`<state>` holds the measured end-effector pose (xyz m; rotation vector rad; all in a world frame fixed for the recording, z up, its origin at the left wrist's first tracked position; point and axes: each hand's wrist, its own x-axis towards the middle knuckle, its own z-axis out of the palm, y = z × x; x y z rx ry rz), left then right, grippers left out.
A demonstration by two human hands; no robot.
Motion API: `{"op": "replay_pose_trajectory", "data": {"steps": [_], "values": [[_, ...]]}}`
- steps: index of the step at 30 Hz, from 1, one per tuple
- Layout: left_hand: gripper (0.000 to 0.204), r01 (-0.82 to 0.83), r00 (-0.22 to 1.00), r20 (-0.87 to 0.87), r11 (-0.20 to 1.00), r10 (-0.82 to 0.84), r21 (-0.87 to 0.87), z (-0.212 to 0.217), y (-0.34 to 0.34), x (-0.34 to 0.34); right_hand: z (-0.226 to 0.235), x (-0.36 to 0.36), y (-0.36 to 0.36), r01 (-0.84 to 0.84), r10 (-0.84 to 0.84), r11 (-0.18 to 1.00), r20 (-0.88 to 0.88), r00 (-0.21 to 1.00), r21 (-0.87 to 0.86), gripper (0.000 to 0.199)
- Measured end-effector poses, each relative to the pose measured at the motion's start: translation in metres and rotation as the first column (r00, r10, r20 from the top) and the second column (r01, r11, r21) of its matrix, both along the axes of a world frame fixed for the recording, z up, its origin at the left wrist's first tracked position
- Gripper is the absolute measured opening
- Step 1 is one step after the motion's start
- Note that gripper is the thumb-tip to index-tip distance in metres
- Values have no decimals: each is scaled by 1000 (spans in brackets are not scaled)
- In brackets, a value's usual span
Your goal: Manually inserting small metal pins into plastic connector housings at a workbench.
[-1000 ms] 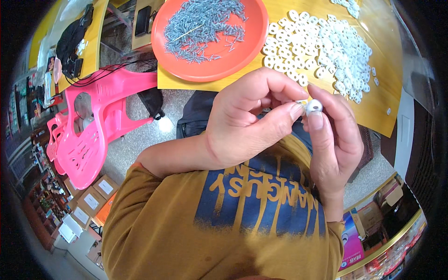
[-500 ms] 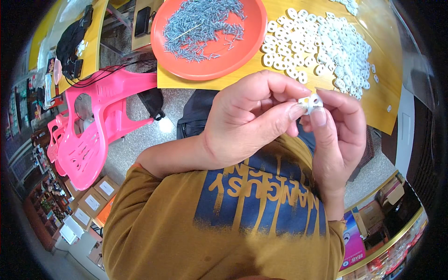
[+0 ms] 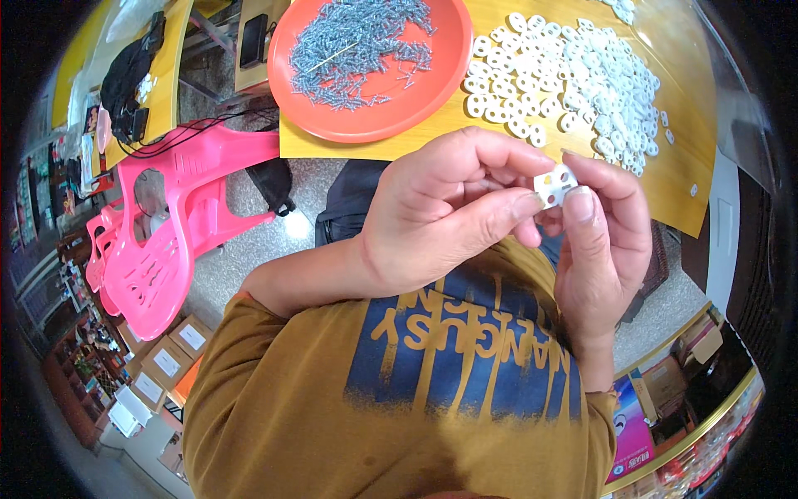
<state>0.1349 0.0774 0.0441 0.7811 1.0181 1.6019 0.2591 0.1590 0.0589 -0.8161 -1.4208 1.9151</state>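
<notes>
A small white plastic piece with several holes [image 3: 555, 184] is pinched between my two hands, in front of my chest near the table's edge. My left hand [image 3: 453, 208] grips its left side between thumb and fingers. On the other side, the thumb and forefinger of my right hand [image 3: 603, 237] close on it. Beyond my hands, many white two-holed plastic pieces [image 3: 611, 91] lie spread and heaped on the yellow table [image 3: 682, 179]. To their left stands a red round tray [image 3: 382, 121] with a pile of grey screws [image 3: 349, 58] in it.
A pink plastic chair [image 3: 158, 249] stands on the speckled floor to the left. Cardboard boxes [image 3: 170, 358] are at lower left, and a shelf with boxes [image 3: 665, 387] is at lower right. Black cables [image 3: 191, 133] hang by another yellow table.
The small white piece has turned in my fingers, so more of its holed face shows. My right thumb has shifted slightly to the right and up. Both hands still hold it.
</notes>
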Motion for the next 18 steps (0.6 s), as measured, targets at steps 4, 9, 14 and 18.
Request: {"op": "replay_pose_trajectory", "data": {"steps": [4,9,14,18], "values": [[25,38,999,-19,999,-39,-30,0,0,-3,-2,3,1,-50,45,998,-102,994,-43,26],[26,19,995,96,1000,-21,19,-6,3,1,0,3,-1,-97,97,995,-129,987,13,32],[29,20,990,140,1000,-16,-23,-6,3,3,-9,7,6,-138,151,964,-38,988,226,39],[30,5,974,227,999,6,-50,-7,5,7,-7,8,6,-130,140,969,-34,990,210,39]]}}
